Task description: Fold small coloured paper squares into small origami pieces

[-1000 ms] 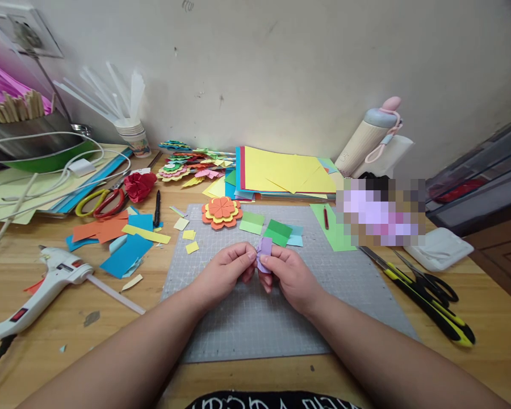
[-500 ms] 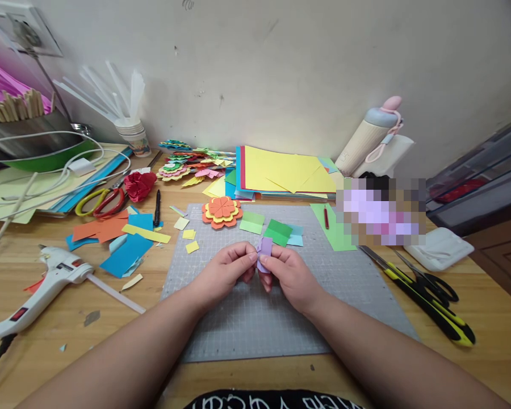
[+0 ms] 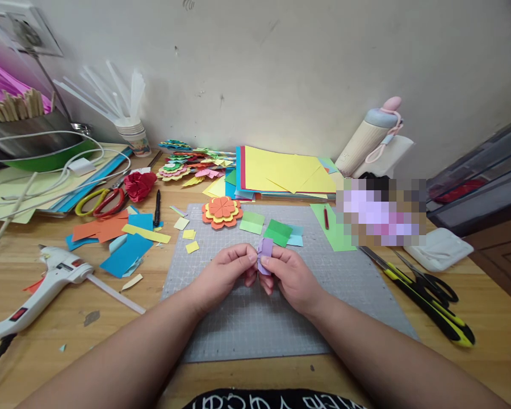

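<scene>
A small piece of purple paper (image 3: 266, 248) is pinched between both hands above the grey cutting mat (image 3: 255, 329). My left hand (image 3: 234, 264) grips its left edge between thumb and fingers. My right hand (image 3: 290, 272) holds the right side, the thumb lying across the front. Parts of the paper are hidden behind the fingers. Just beyond my hands lie a creased dark green paper piece (image 3: 277, 232), a light green one (image 3: 252, 222) and a light blue one (image 3: 297, 236). A layered orange and yellow paper flower (image 3: 222, 212) rests at the mat's far edge.
To the left are a white glue gun (image 3: 46, 284), coloured paper scraps (image 3: 128, 253) and scissors (image 3: 106, 201). A stack of coloured paper (image 3: 285, 170) lies against the wall. On the right are a yellow-black utility knife (image 3: 430, 307), black scissors (image 3: 434, 287) and a bottle (image 3: 368, 136).
Both hands keep their pinch on the purple paper, which has shifted very slightly. Everything else on the table stays in place.
</scene>
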### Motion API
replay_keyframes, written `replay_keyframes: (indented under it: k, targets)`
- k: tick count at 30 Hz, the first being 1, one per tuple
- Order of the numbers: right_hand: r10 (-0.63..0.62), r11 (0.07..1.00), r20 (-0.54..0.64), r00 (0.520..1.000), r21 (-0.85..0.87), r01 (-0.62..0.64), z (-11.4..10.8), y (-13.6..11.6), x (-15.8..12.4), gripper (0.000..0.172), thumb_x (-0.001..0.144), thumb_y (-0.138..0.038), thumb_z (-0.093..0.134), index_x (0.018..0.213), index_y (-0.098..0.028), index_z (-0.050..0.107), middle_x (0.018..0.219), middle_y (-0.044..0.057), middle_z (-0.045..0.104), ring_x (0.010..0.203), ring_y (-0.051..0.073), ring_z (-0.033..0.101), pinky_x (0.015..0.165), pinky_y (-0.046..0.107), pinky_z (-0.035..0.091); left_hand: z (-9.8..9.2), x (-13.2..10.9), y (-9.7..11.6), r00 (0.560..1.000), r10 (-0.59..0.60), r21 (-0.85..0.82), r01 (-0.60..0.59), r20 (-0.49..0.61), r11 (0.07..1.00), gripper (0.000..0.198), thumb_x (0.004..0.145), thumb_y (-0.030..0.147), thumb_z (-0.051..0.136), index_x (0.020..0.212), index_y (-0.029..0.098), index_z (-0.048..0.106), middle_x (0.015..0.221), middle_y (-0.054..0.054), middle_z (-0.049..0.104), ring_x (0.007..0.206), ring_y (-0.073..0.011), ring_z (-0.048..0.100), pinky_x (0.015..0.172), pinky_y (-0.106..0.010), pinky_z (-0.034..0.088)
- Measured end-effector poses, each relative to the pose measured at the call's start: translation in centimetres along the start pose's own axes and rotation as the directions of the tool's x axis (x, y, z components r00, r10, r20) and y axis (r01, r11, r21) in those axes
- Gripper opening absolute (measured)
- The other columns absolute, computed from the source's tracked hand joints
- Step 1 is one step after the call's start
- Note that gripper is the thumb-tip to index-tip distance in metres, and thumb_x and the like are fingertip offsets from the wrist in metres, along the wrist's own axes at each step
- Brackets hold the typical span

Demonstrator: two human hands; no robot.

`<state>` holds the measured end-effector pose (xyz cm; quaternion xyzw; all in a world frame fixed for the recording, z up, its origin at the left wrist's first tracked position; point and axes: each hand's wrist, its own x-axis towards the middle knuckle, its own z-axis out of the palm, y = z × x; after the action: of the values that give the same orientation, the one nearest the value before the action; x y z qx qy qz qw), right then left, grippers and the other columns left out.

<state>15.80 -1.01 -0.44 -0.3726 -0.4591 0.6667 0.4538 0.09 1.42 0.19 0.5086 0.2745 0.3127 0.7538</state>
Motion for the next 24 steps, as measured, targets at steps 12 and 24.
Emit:
replay_keyframes:
  k: [12, 24]
  targets:
    - [0.012, 1.0, -0.014, 1.0, 0.005, -0.012, -0.03, 0.09, 0.17, 0.023, 0.084, -0.032, 0.056, 0.066, -0.017, 0.056, 0.048, -0.005, 0.048, 0.043, 0.008, 0.045, 0.044, 0.022, 0.039, -0.44, 0.18, -0.44, 1.0, 0.02, 0.011, -0.019, -0.007, 1.0, 0.03, 0.09, 0.036, 0.05, 0.068, 0.017, 0.048, 0.057, 0.002, 0.05, 0.056, -0.012, 0.047, 0.058, -0.027, 0.029]
    - [0.001, 0.995, -0.05, 0.999, -0.097, -0.005, 0.08, -0.41, -0.05, 0.025, 0.084, -0.035, 0.055, 0.066, -0.017, 0.056, 0.049, -0.005, 0.049, 0.045, 0.009, 0.045, 0.045, 0.023, 0.039, -0.19, 0.04, -0.07, 1.0, 0.025, 0.054, -0.024, -0.018, 0.998, 0.032, 0.09, 0.039, 0.051, 0.068, 0.017, 0.047, 0.058, 0.004, 0.048, 0.056, -0.0106, 0.046, 0.059, -0.026, 0.03]
